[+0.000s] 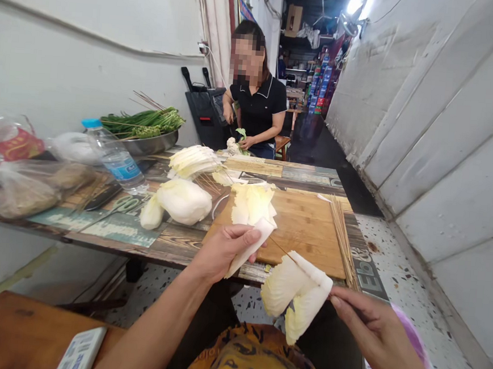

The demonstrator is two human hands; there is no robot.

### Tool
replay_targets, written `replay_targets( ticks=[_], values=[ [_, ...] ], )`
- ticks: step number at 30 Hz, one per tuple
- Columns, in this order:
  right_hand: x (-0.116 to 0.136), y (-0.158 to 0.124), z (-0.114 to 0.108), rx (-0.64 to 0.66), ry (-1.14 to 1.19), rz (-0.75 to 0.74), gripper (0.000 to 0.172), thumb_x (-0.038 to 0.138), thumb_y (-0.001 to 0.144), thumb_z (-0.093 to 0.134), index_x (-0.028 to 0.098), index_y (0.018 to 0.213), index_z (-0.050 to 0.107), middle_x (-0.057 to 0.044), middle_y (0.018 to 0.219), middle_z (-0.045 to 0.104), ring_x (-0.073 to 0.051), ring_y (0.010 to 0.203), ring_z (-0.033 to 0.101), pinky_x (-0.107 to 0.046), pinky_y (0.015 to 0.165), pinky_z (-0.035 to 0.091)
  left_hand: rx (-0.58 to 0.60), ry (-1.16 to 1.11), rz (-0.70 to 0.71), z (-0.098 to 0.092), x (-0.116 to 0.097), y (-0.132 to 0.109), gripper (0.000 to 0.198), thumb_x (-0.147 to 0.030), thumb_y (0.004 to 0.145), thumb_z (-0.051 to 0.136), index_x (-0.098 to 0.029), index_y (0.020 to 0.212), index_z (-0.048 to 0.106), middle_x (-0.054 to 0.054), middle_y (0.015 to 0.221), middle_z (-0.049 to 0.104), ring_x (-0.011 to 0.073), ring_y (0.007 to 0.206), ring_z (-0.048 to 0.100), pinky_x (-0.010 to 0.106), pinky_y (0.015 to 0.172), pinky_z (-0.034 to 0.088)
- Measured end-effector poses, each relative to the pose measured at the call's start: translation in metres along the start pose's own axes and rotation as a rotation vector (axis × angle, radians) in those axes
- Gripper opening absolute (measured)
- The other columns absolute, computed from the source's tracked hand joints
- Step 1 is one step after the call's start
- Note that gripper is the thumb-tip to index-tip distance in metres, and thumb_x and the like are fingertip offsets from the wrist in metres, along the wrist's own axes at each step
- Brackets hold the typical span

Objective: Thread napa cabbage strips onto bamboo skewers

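Note:
My left hand (228, 250) is closed on a pale cabbage leaf (252, 244), thumb on top, just over the near edge of the cutting board (306, 229). A thin bamboo skewer (282, 247) runs from that leaf to a second, folded cabbage leaf (300, 294) threaded on it. At the far right end of this leaf, my right hand (361, 318) pinches the skewer; its very end is hidden by the fingers. More yellow-white cabbage leaves (251, 199) lie on the board's left side. Loose skewers (342, 240) lie in a bundle along its right edge.
Left of the board lie a cabbage heart (184, 201), scissors (121, 204) and a tilted water bottle (118, 160). Behind are stacked skewered leaves (195, 160) and a metal bowl (149, 144) of greens. Across the table a seated person (259, 106) holds cauliflower (233, 145).

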State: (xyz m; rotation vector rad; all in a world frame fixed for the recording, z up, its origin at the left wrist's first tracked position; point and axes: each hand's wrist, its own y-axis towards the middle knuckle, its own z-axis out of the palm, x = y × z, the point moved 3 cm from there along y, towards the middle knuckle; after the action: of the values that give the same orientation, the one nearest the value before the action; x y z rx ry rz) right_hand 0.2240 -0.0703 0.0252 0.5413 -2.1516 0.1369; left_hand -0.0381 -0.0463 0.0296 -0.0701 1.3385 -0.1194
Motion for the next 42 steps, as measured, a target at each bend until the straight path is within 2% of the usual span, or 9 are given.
replay_targets(
  ticks=[7,16,21,25,32,37,42],
  values=[
    [0.001,0.004,0.002,0.038,0.068,0.01,0.032,0.034,0.092,0.049,0.023,0.112,0.07,-0.005,0.105,0.074,-0.022,0.093,0.07,-0.03,0.079,0.057,0.017,0.016,0.017,0.002,-0.002,-0.001,0.035,-0.046,0.07,0.073,-0.011,0.069,0.07,0.001,0.047,0.056,0.0072,0.044,0.045,0.02,0.045,0.033],
    [0.009,0.001,0.002,-0.09,-0.044,-0.025,0.03,0.034,0.091,0.05,0.023,0.106,0.072,-0.005,0.1,0.075,-0.021,0.085,0.071,-0.029,0.075,0.058,-0.03,-0.004,0.047,0.002,0.001,-0.001,0.031,-0.044,0.07,0.073,-0.013,0.068,0.069,0.001,0.057,0.061,0.0069,0.047,0.048,0.019,0.047,0.035],
    [0.012,-0.002,0.002,-0.168,-0.17,-0.115,0.029,0.029,0.091,0.049,0.021,0.109,0.071,-0.008,0.103,0.074,-0.021,0.089,0.071,-0.028,0.076,0.056,-0.077,-0.018,0.041,0.003,0.004,-0.001,0.034,-0.047,0.071,0.072,-0.013,0.067,0.068,0.0,0.049,0.057,0.0069,0.045,0.045,0.019,0.046,0.032],
    [0.013,0.001,0.002,-0.149,-0.161,-0.123,0.03,0.028,0.092,0.047,0.021,0.109,0.071,-0.008,0.102,0.074,-0.02,0.085,0.071,-0.027,0.073,0.057,-0.094,-0.007,0.065,0.002,0.005,-0.001,0.034,-0.047,0.07,0.072,-0.013,0.068,0.069,0.0,0.051,0.059,0.0075,0.046,0.045,0.019,0.047,0.032],
    [0.014,0.004,0.004,-0.072,-0.073,-0.065,0.03,0.032,0.093,0.047,0.023,0.108,0.072,-0.005,0.101,0.075,-0.022,0.086,0.071,-0.03,0.075,0.057,-0.029,0.077,0.036,0.011,0.011,-0.003,0.034,-0.048,0.07,0.072,-0.013,0.067,0.073,0.002,0.049,0.059,0.0096,0.047,0.046,0.022,0.048,0.033],
    [0.013,0.01,0.006,-0.075,-0.042,-0.038,0.032,0.034,0.092,0.047,0.023,0.108,0.072,-0.005,0.1,0.075,-0.022,0.084,0.07,-0.03,0.075,0.057,-0.024,0.13,0.084,0.019,0.011,-0.005,0.027,-0.042,0.069,0.074,-0.015,0.071,0.077,0.004,0.063,0.068,0.0142,0.058,0.055,0.024,0.057,0.04],
    [0.01,0.012,0.007,-0.078,-0.019,-0.034,0.031,0.035,0.092,0.048,0.023,0.109,0.071,-0.004,0.1,0.075,-0.021,0.084,0.07,-0.03,0.076,0.057,0.003,0.096,0.118,0.018,0.012,-0.002,0.024,-0.039,0.071,0.073,-0.016,0.07,0.077,0.002,0.067,0.068,0.0134,0.061,0.054,0.023,0.06,0.04]
  ],
)
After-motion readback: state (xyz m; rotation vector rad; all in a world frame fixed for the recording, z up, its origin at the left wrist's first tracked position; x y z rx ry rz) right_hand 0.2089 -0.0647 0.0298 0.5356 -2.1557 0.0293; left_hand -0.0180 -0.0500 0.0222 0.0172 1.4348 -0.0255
